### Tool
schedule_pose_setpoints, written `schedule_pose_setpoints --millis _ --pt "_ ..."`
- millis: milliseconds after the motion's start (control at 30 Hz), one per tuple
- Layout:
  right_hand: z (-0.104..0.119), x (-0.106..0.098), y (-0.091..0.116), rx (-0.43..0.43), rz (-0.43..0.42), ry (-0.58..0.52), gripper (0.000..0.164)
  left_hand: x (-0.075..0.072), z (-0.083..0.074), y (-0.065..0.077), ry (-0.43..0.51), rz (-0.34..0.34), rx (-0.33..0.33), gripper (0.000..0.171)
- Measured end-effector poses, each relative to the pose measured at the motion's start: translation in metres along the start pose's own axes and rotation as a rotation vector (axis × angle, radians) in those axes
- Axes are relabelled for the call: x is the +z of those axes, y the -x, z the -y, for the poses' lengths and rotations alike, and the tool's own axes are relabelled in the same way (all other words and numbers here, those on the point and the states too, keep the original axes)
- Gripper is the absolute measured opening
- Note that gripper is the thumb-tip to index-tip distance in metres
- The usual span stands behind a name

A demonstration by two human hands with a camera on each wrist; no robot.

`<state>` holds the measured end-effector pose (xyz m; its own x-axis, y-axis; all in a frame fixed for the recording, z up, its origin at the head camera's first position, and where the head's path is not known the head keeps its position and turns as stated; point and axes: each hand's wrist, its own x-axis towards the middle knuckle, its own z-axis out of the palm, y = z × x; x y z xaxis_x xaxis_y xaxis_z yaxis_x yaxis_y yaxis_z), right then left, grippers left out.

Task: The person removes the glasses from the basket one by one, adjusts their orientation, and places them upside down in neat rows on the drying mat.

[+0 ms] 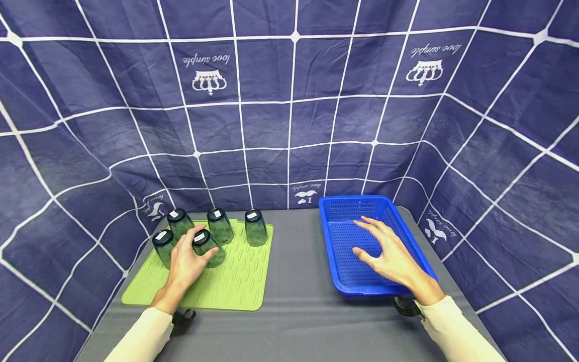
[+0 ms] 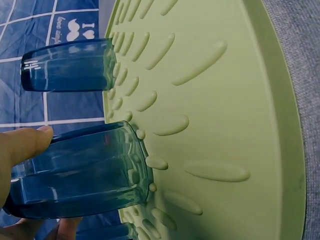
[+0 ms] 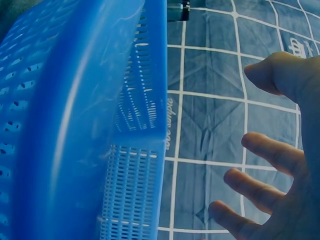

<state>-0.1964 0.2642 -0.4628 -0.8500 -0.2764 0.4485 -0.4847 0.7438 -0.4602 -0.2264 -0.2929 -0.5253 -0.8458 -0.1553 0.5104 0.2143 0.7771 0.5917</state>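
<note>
Several tinted drinking glasses stand upside down on a light green drying mat (image 1: 239,281), each with a white label on its base. My left hand (image 1: 187,261) grips the front one, a glass (image 1: 213,255), thumb on one side and fingers on the other. In the left wrist view this glass (image 2: 90,167) has its rim at the ridged mat; whether it touches is hard to tell. Over the blue plastic basket (image 1: 336,271) my right hand (image 1: 391,256) hovers, thumb and fingers spread, holding nothing. The right wrist view shows those fingers (image 3: 260,192) apart from the basket wall.
Close to my left hand are a glass (image 1: 164,249) at its left and a glass (image 1: 178,221) behind. Another glass (image 1: 221,229) and a glass (image 1: 256,231) stand farther right. Grey cloth (image 1: 294,281) separates mat and basket. A blue checked curtain (image 1: 267,125) surrounds the table.
</note>
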Motion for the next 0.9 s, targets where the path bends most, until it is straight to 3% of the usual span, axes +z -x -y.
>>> schedule_pose_setpoints --millis 667,900 --pt "-0.002 0.007 0.004 0.004 0.027 0.078 0.078 -0.004 -0.003 0.003 -0.076 0.082 0.026 0.085" --pt "0.002 0.009 0.006 0.023 0.049 0.130 0.082 -0.011 -0.012 0.001 -0.094 0.126 0.015 0.090"
